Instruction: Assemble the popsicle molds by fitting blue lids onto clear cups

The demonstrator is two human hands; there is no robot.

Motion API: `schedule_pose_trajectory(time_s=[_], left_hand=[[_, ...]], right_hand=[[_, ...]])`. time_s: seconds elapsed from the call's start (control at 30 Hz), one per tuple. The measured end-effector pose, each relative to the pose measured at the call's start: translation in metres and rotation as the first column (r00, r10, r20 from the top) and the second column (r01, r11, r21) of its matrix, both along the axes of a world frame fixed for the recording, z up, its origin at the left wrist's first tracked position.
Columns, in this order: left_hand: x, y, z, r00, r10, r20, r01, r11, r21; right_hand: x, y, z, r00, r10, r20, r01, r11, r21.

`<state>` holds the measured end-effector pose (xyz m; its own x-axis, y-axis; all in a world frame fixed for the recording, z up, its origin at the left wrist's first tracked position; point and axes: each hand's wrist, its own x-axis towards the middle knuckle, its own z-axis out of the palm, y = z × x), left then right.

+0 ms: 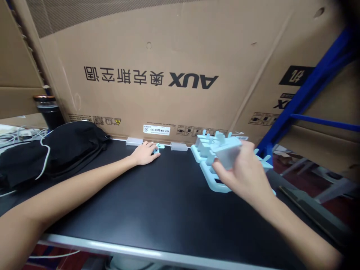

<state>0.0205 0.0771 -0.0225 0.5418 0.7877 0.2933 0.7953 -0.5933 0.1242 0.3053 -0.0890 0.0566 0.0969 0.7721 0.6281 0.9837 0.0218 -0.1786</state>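
My right hand (249,174) grips a pale blue ice pop mold (227,153), with the thumb on its near side. The held mold is raised over a light blue mold tray (218,184), where several more molds with small upright handles stand. My hand and the held mold hide part of the tray. Toward the back of the table, my left hand (144,153) has its fingers curled over a small light blue plastic piece (160,146). Part of that piece shows past the fingertips; the rest is covered.
A big cardboard box (157,45) walls off the back of the black table (157,202). Two whitish blocks, one left (134,141) and one right (179,146), lie along its base. At left are a black bag (75,150) and dark bottle (50,112). A blue frame (309,90) slants up at right.
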Motion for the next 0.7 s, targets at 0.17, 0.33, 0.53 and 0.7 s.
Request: schedule_pose_trajectory(time_s=[0.17,0.33,0.53,0.7], left_hand=[[0.000,0.000,-0.002,0.998,-0.005,0.057,0.006,1.000,-0.013],[-0.001,-0.003,-0.003,0.986,0.047,0.162,-0.045,0.999,-0.016],[-0.001,-0.004,-0.002,0.979,0.041,0.198,-0.033,0.999,-0.043],[-0.001,-0.005,0.000,0.977,0.042,0.207,-0.026,0.997,-0.079]], right_hand=[[-0.057,0.050,0.035,0.943,0.277,0.185,-0.190,0.904,-0.382],[-0.093,0.130,0.036,0.880,0.387,0.275,-0.118,0.740,-0.663],[-0.122,0.179,0.048,0.796,0.467,0.385,0.025,0.610,-0.792],[-0.130,0.200,0.061,0.739,0.524,0.424,0.102,0.535,-0.838]])
